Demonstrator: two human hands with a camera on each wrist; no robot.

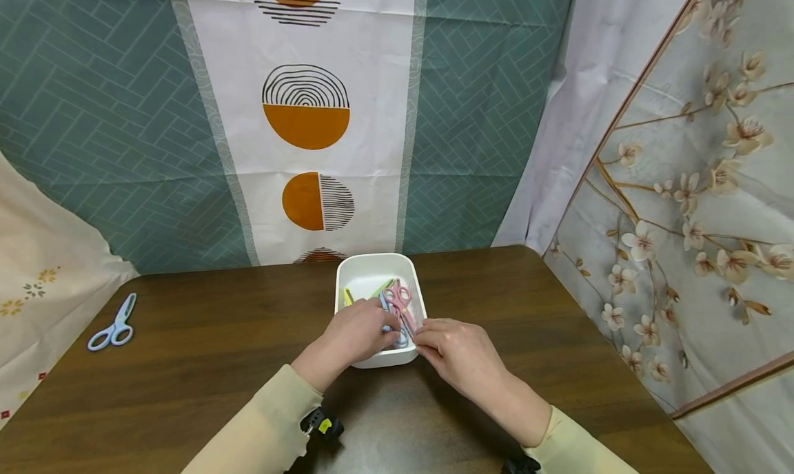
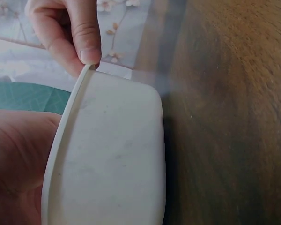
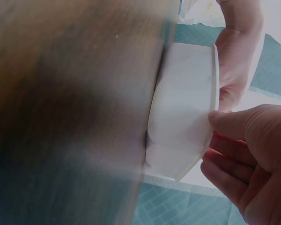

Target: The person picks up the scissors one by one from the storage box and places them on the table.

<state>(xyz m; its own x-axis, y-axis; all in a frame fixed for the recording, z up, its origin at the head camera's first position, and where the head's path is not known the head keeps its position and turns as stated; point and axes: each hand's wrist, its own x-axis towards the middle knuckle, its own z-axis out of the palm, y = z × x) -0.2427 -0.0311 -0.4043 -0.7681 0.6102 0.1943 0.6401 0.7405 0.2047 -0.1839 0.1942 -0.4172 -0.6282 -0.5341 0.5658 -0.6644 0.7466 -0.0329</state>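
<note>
A white plastic container [image 1: 366,266] stands on the table with several scissors inside. Among them are pink scissors [image 1: 402,302] and blue scissors [image 1: 403,339], beside yellow and green pieces. My left hand [image 1: 358,331] reaches over the near-left rim, its curled fingers and thumb pinching a blue scissors part. The fingertips are partly hidden in the head view, and the container wall hides them in the left wrist view. My right hand [image 1: 462,353] pinches the container's near-right rim between thumb and fingers, clearly seen in the right wrist view.
Another pair of light-blue scissors [image 1: 114,328] lies at the left of the brown wooden table [image 1: 217,364]. A patterned green and white cloth [image 1: 471,116] hangs behind the back edge, and a floral curtain [image 1: 682,253] on the right.
</note>
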